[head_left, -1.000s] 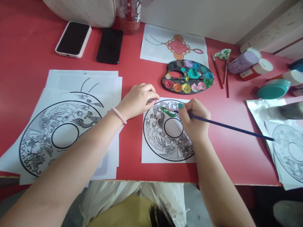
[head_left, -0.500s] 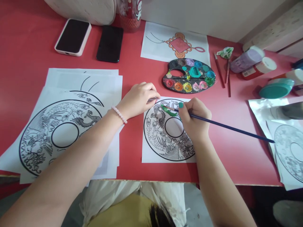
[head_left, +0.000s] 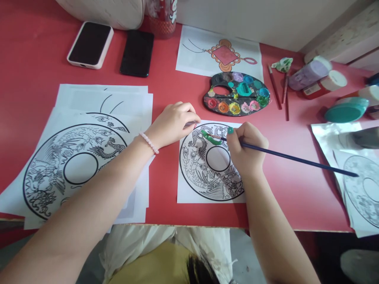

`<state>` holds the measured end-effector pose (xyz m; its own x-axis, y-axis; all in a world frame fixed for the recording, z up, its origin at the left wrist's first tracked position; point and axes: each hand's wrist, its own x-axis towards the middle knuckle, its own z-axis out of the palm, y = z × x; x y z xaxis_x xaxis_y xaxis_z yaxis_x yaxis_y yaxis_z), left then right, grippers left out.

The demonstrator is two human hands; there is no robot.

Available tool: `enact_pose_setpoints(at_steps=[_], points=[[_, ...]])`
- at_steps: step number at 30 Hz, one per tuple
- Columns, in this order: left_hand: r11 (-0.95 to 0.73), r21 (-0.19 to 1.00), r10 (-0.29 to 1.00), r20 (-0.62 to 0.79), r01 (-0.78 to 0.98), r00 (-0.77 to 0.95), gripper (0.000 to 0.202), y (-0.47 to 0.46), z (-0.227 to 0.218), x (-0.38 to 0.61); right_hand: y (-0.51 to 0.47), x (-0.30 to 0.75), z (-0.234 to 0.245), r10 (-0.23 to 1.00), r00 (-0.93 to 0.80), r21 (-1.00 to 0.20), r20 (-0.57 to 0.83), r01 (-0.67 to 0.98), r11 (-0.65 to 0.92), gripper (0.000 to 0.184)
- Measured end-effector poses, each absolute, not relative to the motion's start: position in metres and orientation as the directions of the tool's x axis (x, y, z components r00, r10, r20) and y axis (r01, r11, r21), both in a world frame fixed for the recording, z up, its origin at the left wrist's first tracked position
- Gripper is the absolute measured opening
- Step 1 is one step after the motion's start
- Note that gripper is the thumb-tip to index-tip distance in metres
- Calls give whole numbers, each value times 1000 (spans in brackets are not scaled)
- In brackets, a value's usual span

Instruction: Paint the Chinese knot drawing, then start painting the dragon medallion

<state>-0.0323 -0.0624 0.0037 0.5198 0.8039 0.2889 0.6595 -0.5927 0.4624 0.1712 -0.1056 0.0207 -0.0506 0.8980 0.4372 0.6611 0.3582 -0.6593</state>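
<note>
My right hand [head_left: 249, 148] is closed round a dark blue paintbrush [head_left: 299, 159], whose handle slants off to the right. The brush tip rests on a green painted stroke [head_left: 213, 139] near the top of a round dragon-and-phoenix line drawing [head_left: 192, 169]. At the upper left corner of that sheet lies my left hand [head_left: 177, 121], fingers loosely bent, fingertips at the paper's edge and nothing visible in them. Just beyond the sheet sits a black paint palette [head_left: 227, 85] with wells of several colours, green at its right end.
Left lies a stack of printed sheets [head_left: 79, 130], partly under my left forearm. Behind are a white-cased phone [head_left: 90, 44], a black phone [head_left: 137, 53] and a painted knot picture [head_left: 192, 59]. Thin brushes [head_left: 275, 86], paint bottles [head_left: 309, 73] and more sheets [head_left: 337, 157] are right.
My right hand and the paintbrush have shifted slightly right, drawing the tip along the green stroke. My left hand has stayed in place.
</note>
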Motion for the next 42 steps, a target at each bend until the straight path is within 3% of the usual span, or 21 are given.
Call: enact_pose_setpoints(at_steps=[16,25,42], points=[[-602,453,798,303,658,521,18,-62,3,-33,-105,171,16,907,-65,-701,417,612,366,34],[-607,455,794,315,651,520,18,-62,3,-32,-101,168,16,904,-124,-654,408,651,385,28],[-582,478,810,270,658,520,18,-62,4,-32,-102,167,16,921,-108,-694,375,626,356,33]])
